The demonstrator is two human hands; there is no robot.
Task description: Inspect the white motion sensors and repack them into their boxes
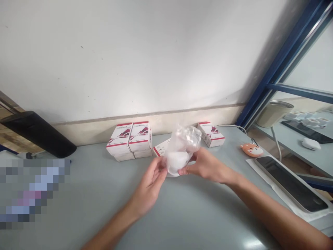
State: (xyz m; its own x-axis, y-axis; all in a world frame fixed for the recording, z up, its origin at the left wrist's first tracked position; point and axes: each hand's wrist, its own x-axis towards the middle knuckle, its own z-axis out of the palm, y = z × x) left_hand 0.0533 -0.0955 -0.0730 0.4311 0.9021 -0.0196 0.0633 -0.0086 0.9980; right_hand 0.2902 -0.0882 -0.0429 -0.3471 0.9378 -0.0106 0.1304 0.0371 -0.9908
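A clear plastic bag [182, 144] is held up over the grey table [85, 194], with a white rounded object [178, 161] inside its lower part. My left hand [150, 184] grips the bag's left side, and my right hand [201, 166] pinches its right side. Behind them stand several white boxes with red trim [128, 137], stacked in two layers. A similar box [161, 147] lies partly hidden behind the bag, and another [211, 134] stands to the right.
An orange fox-shaped case [252, 150] and a dark tablet in a white frame [291, 184] lie at right. A black object [36, 133] juts in at left, beside a pixelated patch [31, 191]. A wall rises behind; a lower shelf [299, 139] holds white items.
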